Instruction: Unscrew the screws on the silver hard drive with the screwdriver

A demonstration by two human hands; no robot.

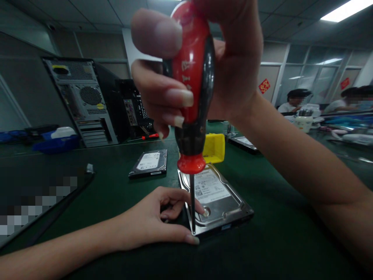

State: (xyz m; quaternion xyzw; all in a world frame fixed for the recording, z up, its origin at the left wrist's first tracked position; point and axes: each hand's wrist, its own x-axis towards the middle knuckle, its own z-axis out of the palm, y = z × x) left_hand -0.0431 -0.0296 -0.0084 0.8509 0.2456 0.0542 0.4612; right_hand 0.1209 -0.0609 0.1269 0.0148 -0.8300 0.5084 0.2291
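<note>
A silver hard drive (217, 190) with a white label lies flat on the green table before me. My left hand (163, 217) steadies it from the left. The index finger presses on the metal cover and the thumb lies along the near left corner. High up, my right hand (233, 58) is wrapped round the red and black handle of a screwdriver (190, 144). Its shaft points straight down, and the tip meets the drive's near left corner, close to my left thumb. Whether a screw sits under the tip I cannot make out.
Another hard drive (150, 161) lies to the left, and a third (243, 142) at the right behind my forearm. Behind the drive stands a yellow bin (215, 147). Computer cases (93, 101), a red screwdriver (150, 136) and a blue tray (56, 144) are further back. People sit at far right.
</note>
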